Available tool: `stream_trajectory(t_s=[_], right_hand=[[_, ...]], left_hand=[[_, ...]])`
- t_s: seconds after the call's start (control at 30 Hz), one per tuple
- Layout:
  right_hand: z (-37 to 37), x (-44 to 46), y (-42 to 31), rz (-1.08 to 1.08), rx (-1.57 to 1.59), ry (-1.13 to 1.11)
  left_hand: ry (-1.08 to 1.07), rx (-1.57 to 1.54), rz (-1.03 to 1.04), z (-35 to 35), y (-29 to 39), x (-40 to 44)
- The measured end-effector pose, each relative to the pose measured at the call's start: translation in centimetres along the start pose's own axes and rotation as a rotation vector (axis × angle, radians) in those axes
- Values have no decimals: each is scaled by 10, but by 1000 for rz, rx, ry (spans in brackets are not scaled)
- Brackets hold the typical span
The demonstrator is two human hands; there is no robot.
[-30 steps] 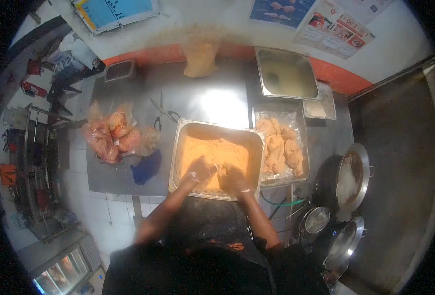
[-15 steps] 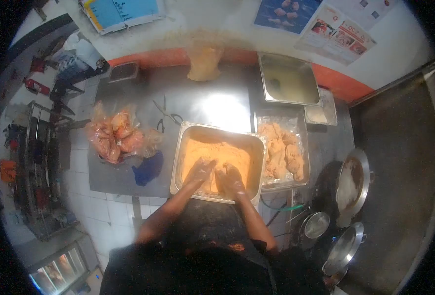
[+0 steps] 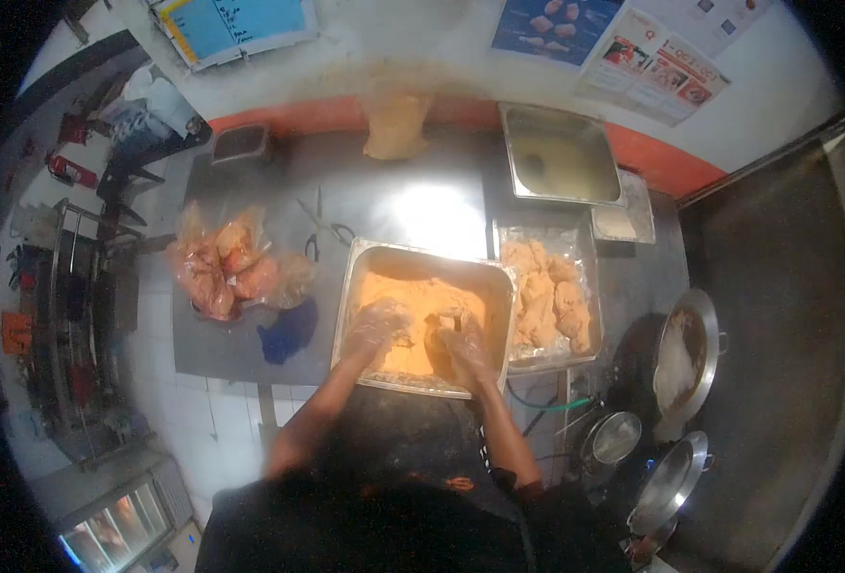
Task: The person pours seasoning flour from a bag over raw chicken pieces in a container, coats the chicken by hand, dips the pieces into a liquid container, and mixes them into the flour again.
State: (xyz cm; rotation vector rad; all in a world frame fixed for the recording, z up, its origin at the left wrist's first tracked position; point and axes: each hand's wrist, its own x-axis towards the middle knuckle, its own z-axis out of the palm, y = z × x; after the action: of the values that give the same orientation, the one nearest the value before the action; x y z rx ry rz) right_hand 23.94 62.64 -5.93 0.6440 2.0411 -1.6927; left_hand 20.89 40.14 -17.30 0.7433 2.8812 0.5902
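A deep metal pan [image 3: 508, 320] holds an orange-yellow powder [image 3: 418, 288]. Both of my hands are inside it, coated with powder. My left hand [image 3: 379, 325] is in the pan's left part, its fingers curved and partly sunk in the powder. On the right side of the pan, my right hand [image 3: 463, 346] bends around something too powder-covered to make out. Right beside the pan, a lined tray holds several coated pieces of chicken [image 3: 539, 301]. Plastic bags of raw meat [image 3: 226, 267] lie to the left, next to a blue cloth [image 3: 288, 330].
Scissors [image 3: 323, 225] lie behind the pan. A metal container of cloudy liquid [image 3: 561, 158] stands at the back right, a small dark container [image 3: 241, 141] at the back left. Two large round pans [image 3: 687, 355] [image 3: 668, 482] and a strainer [image 3: 615, 437] are at the right.
My hands were close together at the middle of the pan. They have moved apart, the left one leftward and the right one slightly rightward.
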Motion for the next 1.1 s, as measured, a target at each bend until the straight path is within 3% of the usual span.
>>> stream_trajectory(t_s=[0.1,0.13,0.2,0.23,0.3,0.33,0.4,0.43,0.5,0.53,0.57,0.63,0.73,0.8,0.83,0.87,0.9,0.93,1.0,1.1], right_hand=[[9,1,-7,-200,89,-165],[12,-12,-37,-304,-110,-124],[24,-5,-39,-486,-547,9],[23,-4,-40,-487,-546,17],[24,-7,-56,-259,-180,-132],[27,-3,-45,-261,-180,-145],[28,10,-15,-10,626,-98],[27,13,-17,-2,610,-132],[22,15,-23,-381,-267,-10],[22,26,-11,-583,-513,126],[19,34,-9,-586,-521,124],[12,45,-12,-458,-500,-32],[2,34,-41,-290,-480,-88],[-2,15,-48,-402,-467,-33],[-4,10,-56,-522,-432,26],[-4,5,-69,-378,-435,-28],[-6,14,-60,-395,-454,-36],[-8,27,-42,-362,-351,-50],[-4,26,-48,-413,-574,53],[-4,-19,-93,-273,-488,52]], left_hand=[[27,85,30,-31,16,-1],[-11,-357,-227,-44,29,9],[-51,-800,-472,-44,35,18],[-6,-612,-282,-43,33,17],[46,-415,-103,-29,23,14],[71,-568,-311,-19,19,12],[120,-717,-553,14,-4,5],[249,-45,-251,43,-26,2],[313,623,55,38,-25,-8],[185,33,-216,-5,3,3],[47,-565,-466,-29,18,14],[107,-962,-626,-18,12,20],[220,-524,-315,-76,32,10],[109,-1186,-656,-85,35,17],[147,-1205,-655,-89,36,22],[172,-1021,-625,-91,37,21],[189,-833,-597,-90,37,20],[115,-1011,-586,-79,34,23],[122,-1107,-481,-7,5,19],[18,-962,-550,-73,41,20]])
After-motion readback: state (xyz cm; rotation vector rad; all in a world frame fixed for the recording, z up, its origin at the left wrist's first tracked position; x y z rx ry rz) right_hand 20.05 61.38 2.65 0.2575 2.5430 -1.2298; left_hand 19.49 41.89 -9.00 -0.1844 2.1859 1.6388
